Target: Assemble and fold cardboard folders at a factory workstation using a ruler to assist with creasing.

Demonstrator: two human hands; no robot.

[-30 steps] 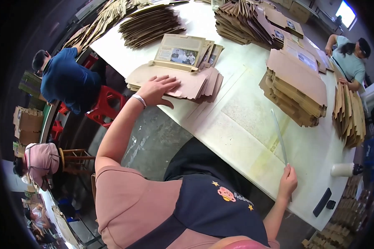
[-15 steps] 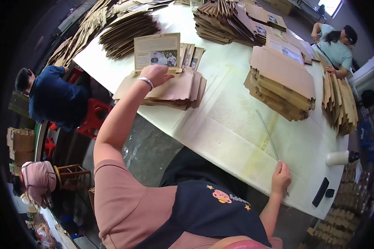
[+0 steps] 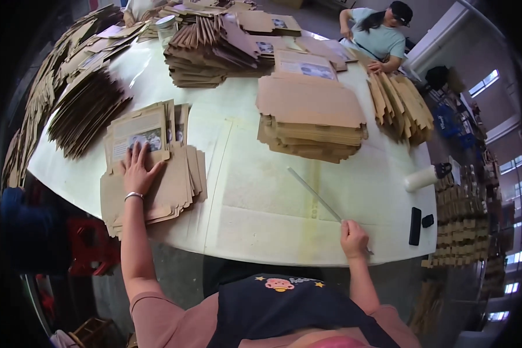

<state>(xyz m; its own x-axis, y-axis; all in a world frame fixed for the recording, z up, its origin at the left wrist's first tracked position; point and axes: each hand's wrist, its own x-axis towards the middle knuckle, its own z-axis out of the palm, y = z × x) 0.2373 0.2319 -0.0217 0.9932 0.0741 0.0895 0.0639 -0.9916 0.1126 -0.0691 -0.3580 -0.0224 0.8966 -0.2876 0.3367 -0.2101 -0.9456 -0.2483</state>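
On the left part of the table lies a fanned pile of flat brown cardboard boxes [image 3: 177, 168] with notched edges. My left hand [image 3: 139, 170] rests on its top sheet, fingers spread and touching a flap [image 3: 138, 129] printed with a photo. That flap lies down flat, away from me. Closed around the lower end of a thin grey strip [image 3: 314, 193], like a metal ruler, is my right hand [image 3: 354, 239]. The strip slants up and left over the table from my fist, and a short end shows below it.
A tall stack of flat cardboard boxes [image 3: 307, 127] stands mid-table, with more piles [image 3: 90, 113] behind and left. At right are a white bottle [image 3: 421, 178] and a black oblong object [image 3: 415, 226]. Across the table, a co-worker [image 3: 377, 40] handles upright cardboard sheets [image 3: 397, 107].
The printed flap, upright before, now lies flat under my left hand, whose fingers have spread out. My view has turned to the right. My right hand still grips the strip.
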